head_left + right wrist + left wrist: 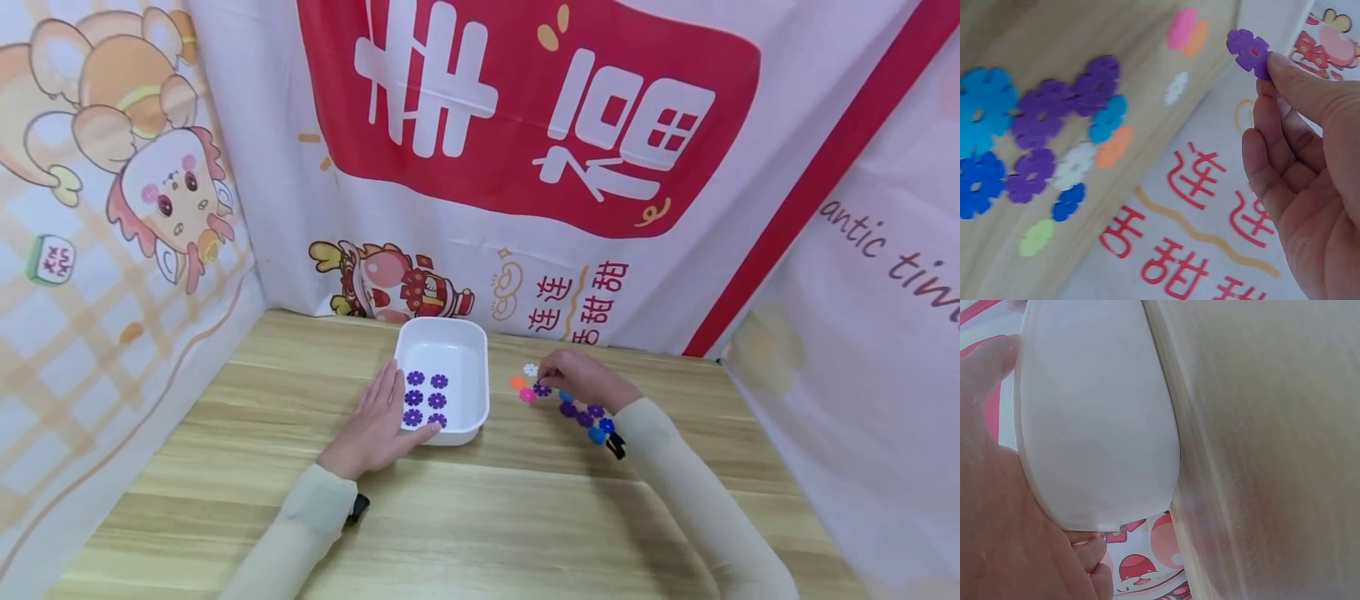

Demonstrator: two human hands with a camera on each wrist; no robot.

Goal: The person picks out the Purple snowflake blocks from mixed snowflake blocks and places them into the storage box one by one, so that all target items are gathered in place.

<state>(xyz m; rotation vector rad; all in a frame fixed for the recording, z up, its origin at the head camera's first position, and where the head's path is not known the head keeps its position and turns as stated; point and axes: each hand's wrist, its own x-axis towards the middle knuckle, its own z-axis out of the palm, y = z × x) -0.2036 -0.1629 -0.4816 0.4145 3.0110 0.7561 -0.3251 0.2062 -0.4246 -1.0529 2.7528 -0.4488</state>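
Observation:
My right hand [583,377] pinches a purple snowflake-shaped plastic disc [1249,53] between thumb and forefinger, above the table's right side. Beside it lie a pink disc [528,396], an orange disc [517,382] and a white disc [531,369]. Farther right, several purple and blue discs [1038,115] lie loose below the right wrist. My left hand [375,425] rests against the left and near sides of a white plastic tray [482,392], its fingers extended and its thumb along the near rim. Several purple discs [415,397] are laid out in two columns inside the tray.
The wooden table [480,517] runs back to a printed cloth [525,108] hanging behind the tray. More patterned cloth [127,250] hangs along the left, and another sheet [862,400] stands on the right. A light green disc [1037,237] lies near the back edge.

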